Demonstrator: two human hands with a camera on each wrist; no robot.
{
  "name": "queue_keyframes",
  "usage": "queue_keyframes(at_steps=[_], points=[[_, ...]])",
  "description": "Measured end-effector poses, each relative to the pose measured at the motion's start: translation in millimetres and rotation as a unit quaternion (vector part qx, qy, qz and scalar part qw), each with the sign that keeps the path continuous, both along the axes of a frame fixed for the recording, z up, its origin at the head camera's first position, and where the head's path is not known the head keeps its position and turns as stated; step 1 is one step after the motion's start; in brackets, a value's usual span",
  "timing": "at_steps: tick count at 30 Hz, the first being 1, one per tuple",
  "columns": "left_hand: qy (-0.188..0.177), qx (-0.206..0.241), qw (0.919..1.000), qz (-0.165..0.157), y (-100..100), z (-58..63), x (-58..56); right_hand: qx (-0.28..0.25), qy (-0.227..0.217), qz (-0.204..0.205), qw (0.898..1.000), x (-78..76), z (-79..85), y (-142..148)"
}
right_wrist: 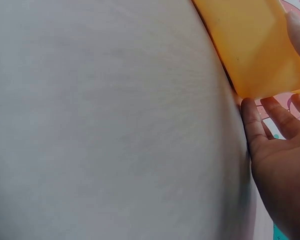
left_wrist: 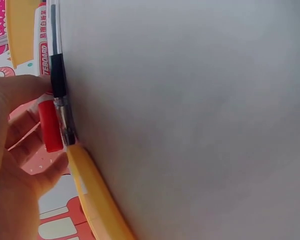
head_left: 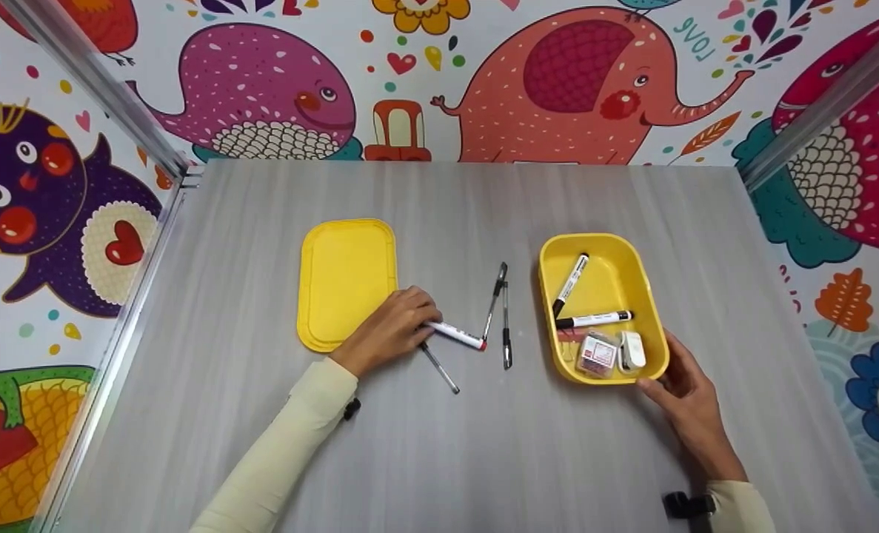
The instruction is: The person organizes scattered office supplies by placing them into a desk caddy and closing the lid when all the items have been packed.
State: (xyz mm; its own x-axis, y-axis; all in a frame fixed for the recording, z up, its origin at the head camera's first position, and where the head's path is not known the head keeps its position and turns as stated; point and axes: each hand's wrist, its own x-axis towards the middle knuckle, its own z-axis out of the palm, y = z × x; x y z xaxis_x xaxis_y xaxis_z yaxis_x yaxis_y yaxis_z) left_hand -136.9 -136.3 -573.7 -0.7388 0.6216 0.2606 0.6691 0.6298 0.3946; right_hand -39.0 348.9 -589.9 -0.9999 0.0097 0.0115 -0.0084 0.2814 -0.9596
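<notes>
My left hand [head_left: 398,326] holds a whiteboard marker [head_left: 454,334] with red ends, close over the table beside the yellow lid's corner. In the left wrist view its red cap [left_wrist: 50,126] shows by the fingers, with a black-gripped pen [left_wrist: 58,75] right alongside. That pen's clear barrel sticks out below the hand in the head view. My right hand [head_left: 691,403] holds the near right corner of a yellow box [head_left: 660,337], thumb at the near rim and fingers along the side. Inside lie two black-capped markers [head_left: 595,320], a small clear labelled case [head_left: 597,354] and a small white object [head_left: 631,351].
A flat yellow lid [head_left: 346,285] lies on the grey table [head_left: 446,459], left of centre. Two more pens, one [head_left: 494,300] slanted and one [head_left: 506,326] nearly straight, lie between lid and box. Patterned walls and metal posts border the table.
</notes>
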Motion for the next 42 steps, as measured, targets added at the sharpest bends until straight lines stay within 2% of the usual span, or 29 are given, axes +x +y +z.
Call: queue_keyframes(at_steps=[5, 10, 19, 28, 32, 42], points=[[-0.007, 0.016, 0.9998, -0.004, -0.1, 1.0, 0.3, -0.002, 0.002, 0.001, 1.0, 0.4, -0.1, 0.4], [-0.033, 0.045, 0.9984, -0.006, -0.4, 1.4, 1.8, 0.004, -0.004, -0.001, 1.0, 0.1, -1.4, 0.9], [-0.073, 0.102, 0.9921, -0.004, 1.8, 1.4, 7.4, 0.004, -0.011, -0.005, 1.0, -0.5, -2.9, 2.3], [-0.103, 0.134, 0.9857, 0.001, 11.1, -3.2, 13.3, 0.009, -0.011, -0.003, 1.0, 0.9, -2.0, 1.3], [-0.104, 0.147, 0.9836, -0.001, 17.3, -4.4, 14.6, 0.014, -0.008, -0.001, 1.0, 0.8, -2.3, 1.6], [-0.081, 0.186, 0.9792, -0.004, 29.3, -7.9, 14.3, 0.0, -0.009, 0.002, 1.0, -0.8, -2.4, 1.6]])
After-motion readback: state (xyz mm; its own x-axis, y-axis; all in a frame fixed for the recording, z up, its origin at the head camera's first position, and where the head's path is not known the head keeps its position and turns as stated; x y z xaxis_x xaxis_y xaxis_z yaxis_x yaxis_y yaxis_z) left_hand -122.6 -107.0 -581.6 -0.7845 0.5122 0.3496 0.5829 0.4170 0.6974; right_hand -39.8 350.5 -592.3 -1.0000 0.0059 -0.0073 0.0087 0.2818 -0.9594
